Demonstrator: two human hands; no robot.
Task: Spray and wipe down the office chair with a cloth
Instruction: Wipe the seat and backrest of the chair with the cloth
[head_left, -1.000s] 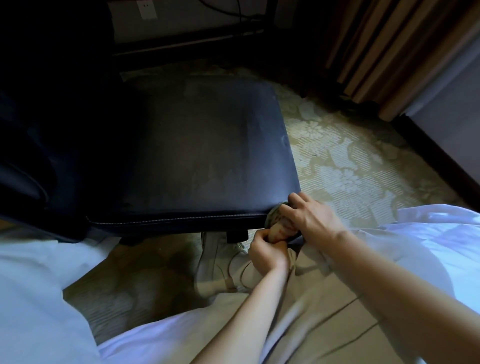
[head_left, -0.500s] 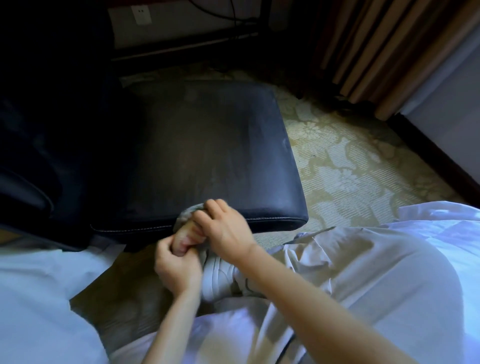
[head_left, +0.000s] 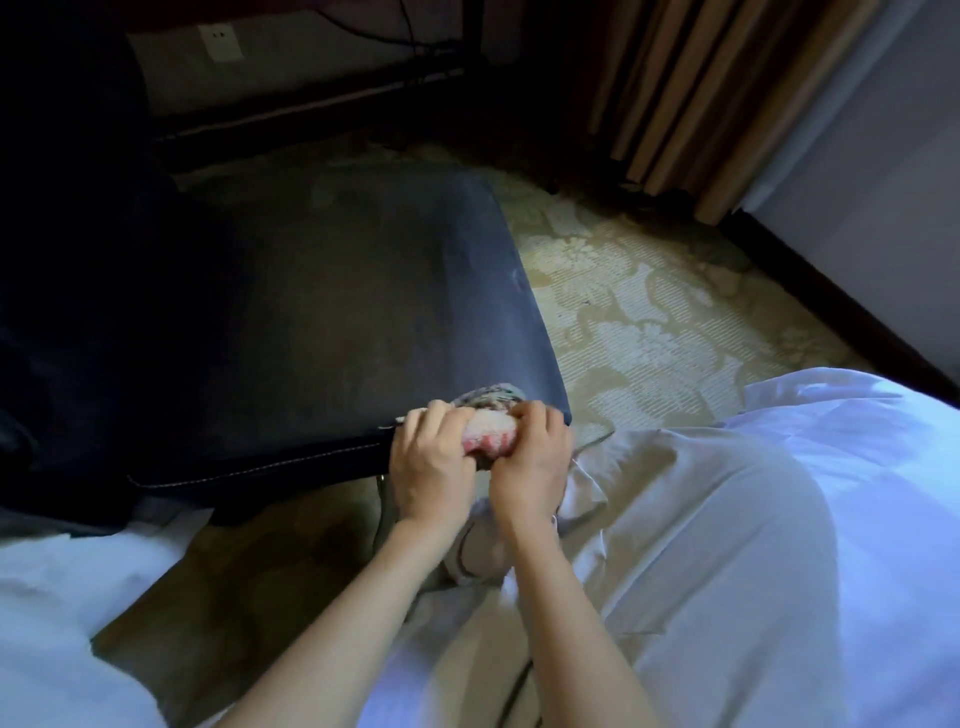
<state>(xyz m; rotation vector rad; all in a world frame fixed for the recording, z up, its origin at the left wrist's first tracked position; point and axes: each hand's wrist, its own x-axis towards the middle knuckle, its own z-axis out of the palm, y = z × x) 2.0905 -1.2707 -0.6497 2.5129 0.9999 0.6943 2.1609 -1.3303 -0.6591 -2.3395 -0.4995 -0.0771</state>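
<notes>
**While both hands are clutching the cloth, it is sitting on the seat's near corner**

Where the patterned carpet (head_left: 649, 322) is spreading across the floor in pale gold and cream, the office chair (head_left: 322, 322) is standing over it, its dark blue padded seat taking up the middle of the view and its darker back rising at the left in deep shadow. White fabric (head_left: 779, 519) is billowing over the lower right of the view, and more of it is lying at the lower left. Brown striped curtains (head_left: 701, 93) are hanging at the upper right, beside a pale wall with a dark skirting board (head_left: 857, 322) running along its foot.

Two bare forearms are reaching up from the bottom edge. At the stitched near edge of the seat, by its right-hand corner, the left hand (head_left: 428, 467) and the right hand (head_left: 530, 467) are sitting side by side, fingers curled, both gripping the cloth (head_left: 491, 428) between them. It is bunched into a wad, whitish with a pink fringe facing the camera and a grey patterned part behind, and it is touching the seat's edge. Below the wrists a white shoe (head_left: 478, 545) is showing on the carpet. A white wall socket (head_left: 221, 41) is sitting on the far wall at the upper left.
</notes>
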